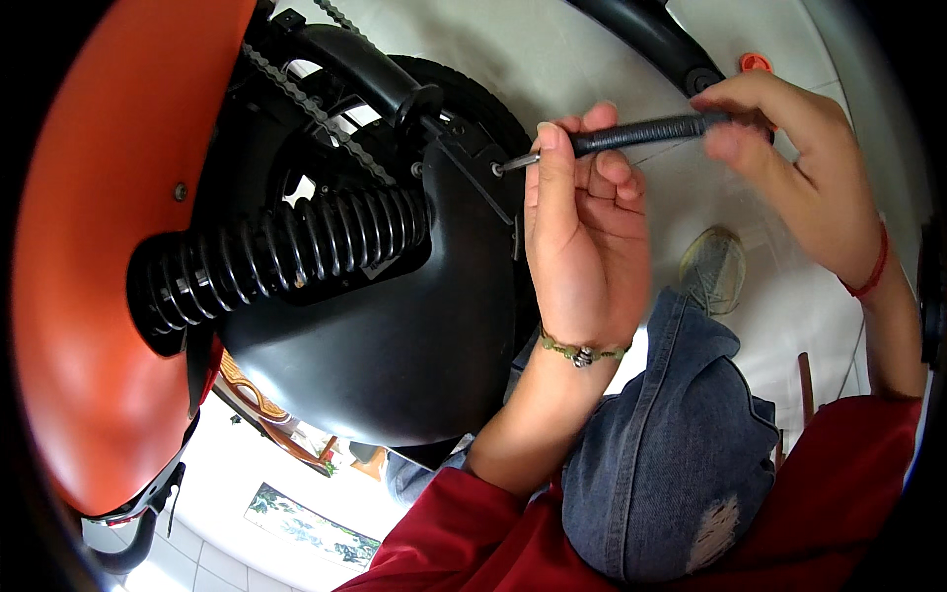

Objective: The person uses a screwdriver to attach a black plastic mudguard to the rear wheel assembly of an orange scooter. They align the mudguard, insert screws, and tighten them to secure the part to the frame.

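Screwdriver [631, 133], black ribbed grip, metal tip at black fender [395, 345].

White tiled floor [789, 316] carries everything here, pale grout lines curving toward rim. Beyond grip on screwdriver: scooter rear wheel [473, 99] standing on tiles, small orange round thing [757, 61] lying just past far hand, can't tell what. Below grip, between both wrists: mesh sneaker [712, 268] planted flat on tile. Way nearer than grip, bottom left: patterned floor mat [306, 523] lying flat, plus curved wooden piece [258, 397] near it, partly hidden under black fender.
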`<action>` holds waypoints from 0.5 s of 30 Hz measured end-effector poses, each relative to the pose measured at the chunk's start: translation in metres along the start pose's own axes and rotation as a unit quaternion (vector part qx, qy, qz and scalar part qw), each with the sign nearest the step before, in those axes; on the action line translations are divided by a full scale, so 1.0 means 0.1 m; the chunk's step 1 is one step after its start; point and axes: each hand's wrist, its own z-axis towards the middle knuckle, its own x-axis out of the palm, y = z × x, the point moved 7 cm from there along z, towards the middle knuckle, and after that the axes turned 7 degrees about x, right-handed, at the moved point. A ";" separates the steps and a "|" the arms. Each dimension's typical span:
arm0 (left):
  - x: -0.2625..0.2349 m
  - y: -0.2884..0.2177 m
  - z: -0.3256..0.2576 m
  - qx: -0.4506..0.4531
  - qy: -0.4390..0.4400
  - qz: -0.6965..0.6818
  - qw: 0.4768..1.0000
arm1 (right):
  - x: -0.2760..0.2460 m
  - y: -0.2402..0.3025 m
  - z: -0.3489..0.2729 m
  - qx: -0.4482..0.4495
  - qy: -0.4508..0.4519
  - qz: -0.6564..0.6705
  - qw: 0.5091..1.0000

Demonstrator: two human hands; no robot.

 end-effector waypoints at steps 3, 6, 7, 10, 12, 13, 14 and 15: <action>-0.05 0.04 -0.02 -0.008 -0.033 0.014 0.999 | 0.19 -0.29 -0.04 0.293 0.123 0.123 0.940; -0.05 0.07 -0.02 0.011 -0.024 0.019 0.999 | 0.28 -0.33 -0.14 0.289 0.116 0.169 0.935; -0.05 0.06 -0.02 0.010 -0.023 0.019 1.000 | 0.28 -0.31 -0.13 0.268 0.102 0.169 0.943; -0.06 0.04 -0.01 0.013 -0.025 0.008 1.000 | 0.26 -0.35 -0.12 0.242 0.109 0.169 0.949; -0.06 0.03 -0.01 0.005 -0.017 0.002 1.000 | 0.21 -0.31 -0.08 0.117 0.068 0.099 0.986; -0.06 0.02 -0.01 0.008 -0.019 0.002 1.000 | 0.23 -0.28 -0.06 0.074 0.054 0.075 0.993; -0.06 0.00 -0.01 0.011 -0.018 0.003 1.000 | 0.23 -0.22 -0.04 0.020 0.023 0.093 0.995; -0.06 0.01 -0.01 0.011 -0.016 0.004 1.000 | 0.20 -0.18 -0.04 -0.005 0.007 0.101 0.995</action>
